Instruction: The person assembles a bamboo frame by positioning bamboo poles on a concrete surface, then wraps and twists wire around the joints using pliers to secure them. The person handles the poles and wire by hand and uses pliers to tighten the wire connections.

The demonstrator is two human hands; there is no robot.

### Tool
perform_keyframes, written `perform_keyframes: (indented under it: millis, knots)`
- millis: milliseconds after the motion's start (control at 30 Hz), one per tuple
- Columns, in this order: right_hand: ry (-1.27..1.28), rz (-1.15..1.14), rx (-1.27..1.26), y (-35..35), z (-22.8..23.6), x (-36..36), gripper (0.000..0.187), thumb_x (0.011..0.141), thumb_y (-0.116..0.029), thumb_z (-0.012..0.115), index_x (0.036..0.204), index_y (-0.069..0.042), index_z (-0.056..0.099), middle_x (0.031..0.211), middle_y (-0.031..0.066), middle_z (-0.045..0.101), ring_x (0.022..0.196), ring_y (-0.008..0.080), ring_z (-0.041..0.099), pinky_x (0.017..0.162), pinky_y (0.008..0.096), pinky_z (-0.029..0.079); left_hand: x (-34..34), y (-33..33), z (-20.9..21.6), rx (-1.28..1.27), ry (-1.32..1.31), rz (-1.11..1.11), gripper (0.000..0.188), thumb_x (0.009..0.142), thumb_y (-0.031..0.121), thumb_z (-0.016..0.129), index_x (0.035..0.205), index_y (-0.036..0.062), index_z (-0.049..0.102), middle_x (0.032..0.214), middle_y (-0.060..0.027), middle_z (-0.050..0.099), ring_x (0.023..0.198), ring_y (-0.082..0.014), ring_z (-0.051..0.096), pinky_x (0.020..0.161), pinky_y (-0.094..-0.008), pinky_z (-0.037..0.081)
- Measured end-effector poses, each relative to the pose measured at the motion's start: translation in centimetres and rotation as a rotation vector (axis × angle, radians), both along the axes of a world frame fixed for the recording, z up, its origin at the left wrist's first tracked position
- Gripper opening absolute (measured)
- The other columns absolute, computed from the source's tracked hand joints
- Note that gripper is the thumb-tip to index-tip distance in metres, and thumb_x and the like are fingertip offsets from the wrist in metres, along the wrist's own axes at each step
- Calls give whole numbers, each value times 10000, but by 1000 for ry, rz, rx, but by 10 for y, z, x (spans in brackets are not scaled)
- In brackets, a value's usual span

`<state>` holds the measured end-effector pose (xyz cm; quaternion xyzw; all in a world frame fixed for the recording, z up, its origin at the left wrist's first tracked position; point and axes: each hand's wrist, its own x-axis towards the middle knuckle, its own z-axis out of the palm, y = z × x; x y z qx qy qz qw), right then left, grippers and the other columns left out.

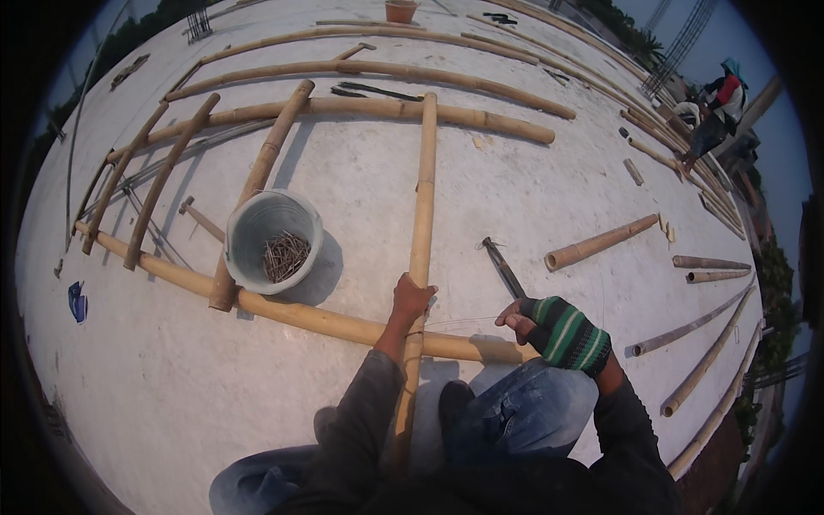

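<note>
My left hand (413, 298) wraps round an upright bamboo pole (424, 197), just above where it crosses a long bamboo rail (318, 318). Thin wire (463, 323) runs from beside this crossing to my right hand (558, 333), which wears a green and black striped fingerless glove. The right fingers are closed, pinching the wire. Dark pincers (503, 268) reach up from the glove's edge; their lower end is hidden, so whether the palm grips them I cannot tell. A grey bucket (300, 219) holding many nails stands left of my left hand, against the bamboo frame.
A hammer (202, 219) lies left of the bucket. Further bamboo rails (369, 69) stretch across the far side. Cut bamboo pieces (601, 243) and poles (708, 352) lie to the right. A person (719, 112) bends at the far right edge. An orange bucket (400, 11) stands far off.
</note>
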<state>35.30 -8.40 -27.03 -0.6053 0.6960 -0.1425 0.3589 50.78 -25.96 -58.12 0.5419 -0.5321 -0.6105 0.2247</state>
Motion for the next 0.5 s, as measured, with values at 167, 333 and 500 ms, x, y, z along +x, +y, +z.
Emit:
perform_keyframes:
  millis: [167,333,500]
  knots:
    - [-14,-51,8,2,-3,-3,399,1123,-340,508,1113,-22,750,719,84,659,683,161,645,730,334,540,1,2,-7,-15,-39,15,426,813,128,852,1073,-53,566,814,-187,715,622,-250,723,563,-393,587]
    - [-136,-273,-96,-10,-19,-13,408,1135,-338,502,1123,-1,731,669,1,631,654,91,614,673,289,500,8,9,-1,20,-32,4,398,819,120,833,1077,-40,576,828,-180,718,641,-248,725,571,-394,581]
    - [-105,-321,40,-39,-43,-23,404,1130,-359,504,1154,-33,742,650,23,629,675,99,626,724,287,494,11,7,4,34,75,0,366,851,145,827,1049,-48,587,799,-134,713,630,-188,689,547,-359,544]
